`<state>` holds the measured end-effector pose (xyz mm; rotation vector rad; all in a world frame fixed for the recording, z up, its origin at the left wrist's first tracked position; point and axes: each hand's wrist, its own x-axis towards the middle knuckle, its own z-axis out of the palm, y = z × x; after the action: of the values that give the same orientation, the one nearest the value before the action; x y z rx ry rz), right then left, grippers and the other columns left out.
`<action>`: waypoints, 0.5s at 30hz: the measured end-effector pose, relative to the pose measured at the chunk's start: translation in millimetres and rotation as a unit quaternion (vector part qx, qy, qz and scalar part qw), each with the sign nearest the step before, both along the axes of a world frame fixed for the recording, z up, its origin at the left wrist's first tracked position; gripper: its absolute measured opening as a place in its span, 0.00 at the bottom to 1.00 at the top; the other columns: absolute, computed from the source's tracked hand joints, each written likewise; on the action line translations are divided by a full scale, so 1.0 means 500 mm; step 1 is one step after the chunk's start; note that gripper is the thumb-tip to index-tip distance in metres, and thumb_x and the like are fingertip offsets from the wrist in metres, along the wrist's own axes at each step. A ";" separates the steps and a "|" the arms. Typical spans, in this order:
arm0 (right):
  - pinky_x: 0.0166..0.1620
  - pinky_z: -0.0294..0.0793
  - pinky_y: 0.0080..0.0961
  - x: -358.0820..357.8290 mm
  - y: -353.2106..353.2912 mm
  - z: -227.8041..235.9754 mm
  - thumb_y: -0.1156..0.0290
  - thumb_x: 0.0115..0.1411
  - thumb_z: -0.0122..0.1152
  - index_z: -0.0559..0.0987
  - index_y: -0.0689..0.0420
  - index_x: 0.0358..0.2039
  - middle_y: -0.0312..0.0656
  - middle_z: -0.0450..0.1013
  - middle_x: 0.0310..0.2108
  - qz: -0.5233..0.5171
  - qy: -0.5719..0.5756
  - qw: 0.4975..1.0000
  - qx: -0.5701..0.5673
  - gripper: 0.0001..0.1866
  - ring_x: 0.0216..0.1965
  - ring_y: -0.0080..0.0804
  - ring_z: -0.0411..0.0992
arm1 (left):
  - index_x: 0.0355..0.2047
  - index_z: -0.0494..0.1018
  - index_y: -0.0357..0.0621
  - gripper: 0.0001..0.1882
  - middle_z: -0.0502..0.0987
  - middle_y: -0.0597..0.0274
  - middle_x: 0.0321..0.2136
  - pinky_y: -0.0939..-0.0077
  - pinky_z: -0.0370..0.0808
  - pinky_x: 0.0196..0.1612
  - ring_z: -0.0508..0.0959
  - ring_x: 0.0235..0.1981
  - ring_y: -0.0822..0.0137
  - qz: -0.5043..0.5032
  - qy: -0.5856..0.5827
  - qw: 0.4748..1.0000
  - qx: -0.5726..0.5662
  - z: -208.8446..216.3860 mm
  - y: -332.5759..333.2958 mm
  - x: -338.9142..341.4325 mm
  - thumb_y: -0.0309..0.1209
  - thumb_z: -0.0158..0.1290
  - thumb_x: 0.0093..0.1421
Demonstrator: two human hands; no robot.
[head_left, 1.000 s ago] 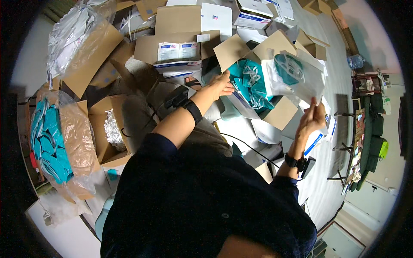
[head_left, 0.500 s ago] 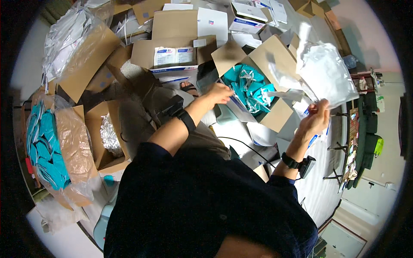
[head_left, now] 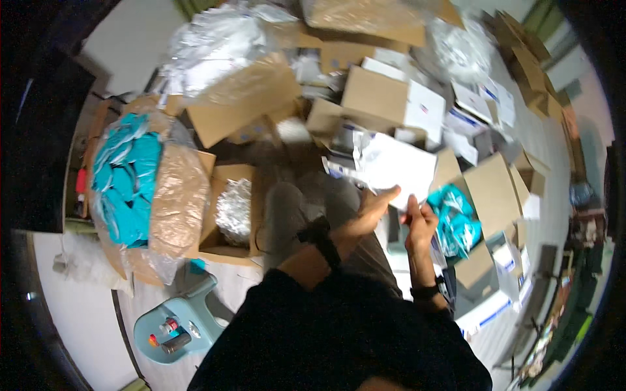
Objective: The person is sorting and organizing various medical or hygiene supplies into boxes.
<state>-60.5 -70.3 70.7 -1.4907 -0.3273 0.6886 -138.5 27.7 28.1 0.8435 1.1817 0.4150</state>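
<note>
In front of my lap, a flat white plastic bag [head_left: 398, 166] with a crinkled far-left end is held up. My left hand [head_left: 375, 212] has its thumb and fingers at the bag's lower edge. Close beside it, my right hand [head_left: 420, 225] pinches the lower right corner with curled fingers. Just to the right of that hand, an open cardboard box [head_left: 492, 202] holds teal folded pieces [head_left: 456, 221], partly under shiny clear plastic. The bag covers part of another open carton [head_left: 375, 94] behind it.
At left, a plastic-lined box [head_left: 179, 202] holds more teal pieces [head_left: 127, 182]. Next to it, a carton [head_left: 228, 251] contains crumpled silvery wrapping [head_left: 233, 210]. A light blue stool [head_left: 147, 326] with small items stands lower left. White packaging [head_left: 222, 45] heaps up at the back.
My view has turned to the left. My right hand has brought the bag from the far right to the middle, and my left hand has come to it.
</note>
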 end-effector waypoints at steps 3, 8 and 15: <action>0.21 0.68 0.17 -0.049 0.048 -0.007 0.65 0.61 0.60 0.77 0.59 0.31 0.44 0.78 0.25 0.121 0.082 0.989 0.032 0.10 0.16 0.21 0.69 | 0.37 0.76 0.44 0.18 0.77 0.70 0.27 0.82 0.63 0.17 0.68 0.19 0.78 0.034 -0.073 0.996 0.023 0.008 0.091 -0.097 0.43 0.63 0.52; 0.22 0.69 0.18 -0.064 0.090 -0.049 0.65 0.62 0.57 0.78 0.63 0.36 0.44 0.77 0.25 0.163 0.038 0.985 -0.041 0.13 0.18 0.23 0.71 | 0.38 0.72 0.36 0.15 0.75 0.60 0.30 0.76 0.72 0.23 0.74 0.25 0.70 0.199 -0.109 0.948 0.224 0.037 0.342 -0.251 0.27 0.58 0.50; 0.21 0.69 0.18 -0.025 0.174 -0.088 0.68 0.62 0.57 0.77 0.66 0.37 0.45 0.76 0.24 0.143 0.012 0.985 -0.097 0.12 0.17 0.25 0.72 | 0.42 0.67 0.31 0.17 0.74 0.43 0.33 0.57 0.70 0.40 0.73 0.34 0.46 0.419 0.239 0.610 0.628 0.196 0.839 -0.524 0.26 0.53 0.54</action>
<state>-72.9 16.8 26.9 -1.6350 -0.4723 0.9884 -400.7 447.2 126.3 1.6106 1.7114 2.0955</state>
